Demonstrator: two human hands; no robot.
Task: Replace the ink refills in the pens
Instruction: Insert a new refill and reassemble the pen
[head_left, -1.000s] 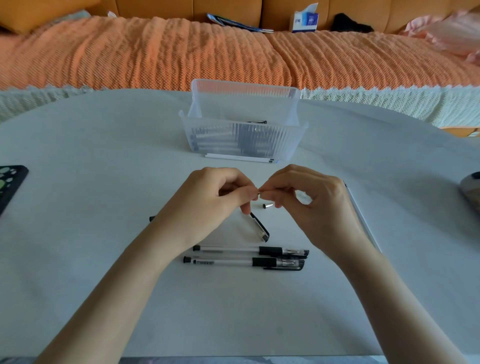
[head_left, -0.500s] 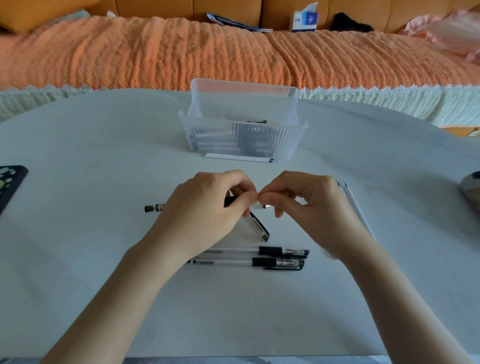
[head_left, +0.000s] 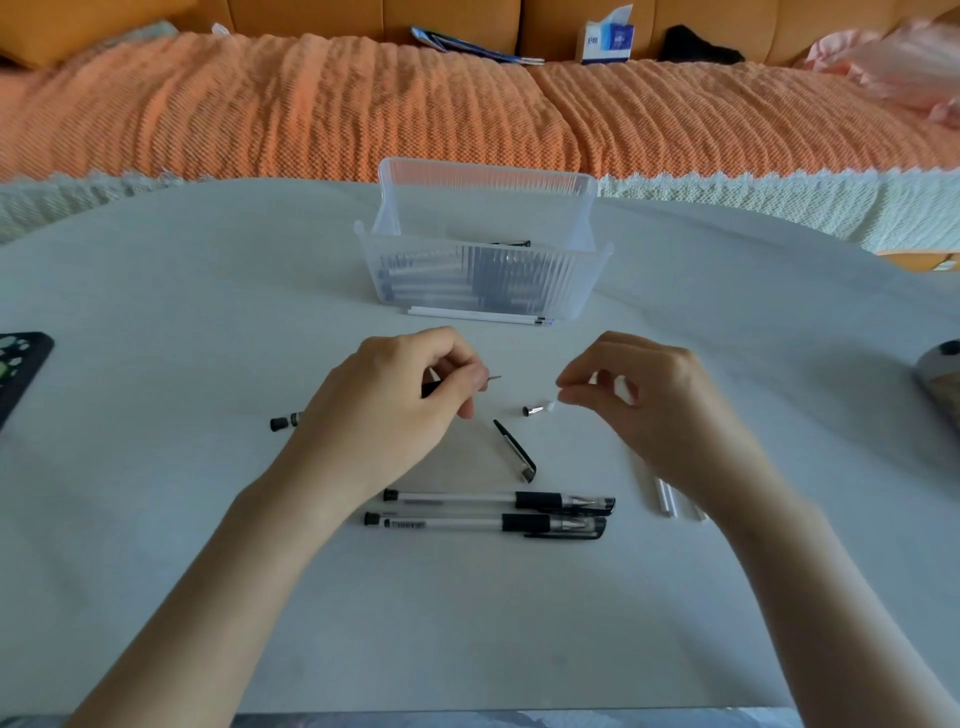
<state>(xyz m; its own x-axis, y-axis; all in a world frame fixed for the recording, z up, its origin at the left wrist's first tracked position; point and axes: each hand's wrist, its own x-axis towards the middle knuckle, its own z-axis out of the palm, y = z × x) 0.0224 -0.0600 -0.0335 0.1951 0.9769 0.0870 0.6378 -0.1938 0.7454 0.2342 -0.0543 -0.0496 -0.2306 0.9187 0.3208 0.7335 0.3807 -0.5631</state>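
Observation:
My left hand (head_left: 395, 410) grips a pen barrel. The barrel's black end plug (head_left: 283, 422) pokes out to the left, and the thin refill tip (head_left: 496, 378) sticks out past my fingers. My right hand (head_left: 639, 400) hovers apart to the right with thumb and forefinger pinched together; I cannot make out anything between them. Just below its fingertips a metal nose cone (head_left: 532, 410) lies on the table with a small white bit (head_left: 551, 405) beside it. A loose black pen cap (head_left: 514, 452) lies between my hands. Two capped pens (head_left: 498, 502) lie side by side nearer me.
A clear ribbed box (head_left: 483, 280) holding several pens stands at the table's middle back, with a white refill (head_left: 478, 314) along its front. More white refills (head_left: 665, 499) lie under my right wrist. A phone (head_left: 21, 369) sits at the left edge, a dark object (head_left: 940, 384) at the right.
My hands were joined at the pen's tip; now they have drawn apart, the right one going right. The refill tip stands bare and the nose cone is uncovered.

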